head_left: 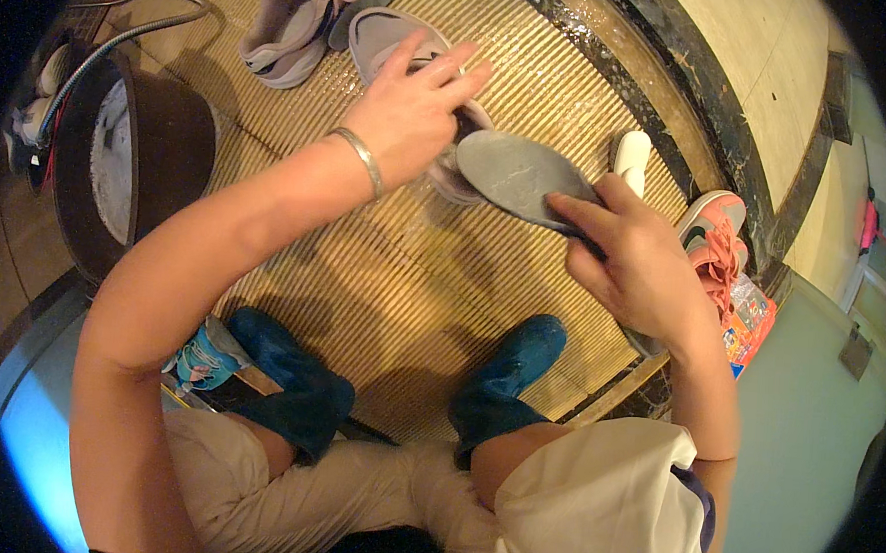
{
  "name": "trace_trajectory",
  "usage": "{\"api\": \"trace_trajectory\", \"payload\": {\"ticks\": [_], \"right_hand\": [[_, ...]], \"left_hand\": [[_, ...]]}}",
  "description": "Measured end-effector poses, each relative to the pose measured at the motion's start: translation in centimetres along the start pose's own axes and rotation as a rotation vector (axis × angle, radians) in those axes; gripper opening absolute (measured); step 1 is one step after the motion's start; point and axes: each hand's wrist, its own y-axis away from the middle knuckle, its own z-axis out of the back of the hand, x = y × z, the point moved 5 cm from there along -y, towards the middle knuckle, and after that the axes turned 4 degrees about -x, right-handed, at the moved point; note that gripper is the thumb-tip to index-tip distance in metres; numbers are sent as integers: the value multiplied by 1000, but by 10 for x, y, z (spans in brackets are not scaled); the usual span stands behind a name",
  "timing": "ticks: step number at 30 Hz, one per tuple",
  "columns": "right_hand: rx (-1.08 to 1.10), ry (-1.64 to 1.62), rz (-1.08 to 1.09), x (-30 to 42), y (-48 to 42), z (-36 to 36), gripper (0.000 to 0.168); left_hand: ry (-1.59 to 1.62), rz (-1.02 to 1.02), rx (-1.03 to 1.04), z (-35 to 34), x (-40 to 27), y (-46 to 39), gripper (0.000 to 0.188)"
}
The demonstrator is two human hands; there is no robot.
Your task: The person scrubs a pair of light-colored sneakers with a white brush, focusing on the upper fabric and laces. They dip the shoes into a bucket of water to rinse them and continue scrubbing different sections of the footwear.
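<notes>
A grey shoe insole (527, 174) is pinched in my right hand (632, 256), its broad end over the opening of a pale sneaker (459, 183). My left hand (415, 98) lies over that same sneaker with its fingers spread; how firmly it holds the shoe is hidden. To the left stands another pale sneaker (293, 47) with pink laces, and a grey flat piece (367, 6), perhaps a second insole, lies beside it. The shoes rest on a wet, ribbed yellowish floor (405, 274).
A dark tub (168, 142) with whitish contents and a flexible metal hose (117, 42) are at left. At right are a white brush-like item (632, 160), a coral sneaker (715, 238) and a colourful packet (749, 322). My blue boots (514, 355) stand below; a blue shoe (209, 358) lies beside the left one.
</notes>
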Motion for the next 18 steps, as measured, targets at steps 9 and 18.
{"api": "trace_trajectory", "payload": {"ticks": [9, 18], "right_hand": [[163, 174, 15, 31, -29, -15, 30], [180, 33, -28, 25, -41, -15, 26]], "left_hand": [[-199, -101, 514, -15, 0, -28, 33], [1072, 240, 59, -16, 78, 1, 25]]}}
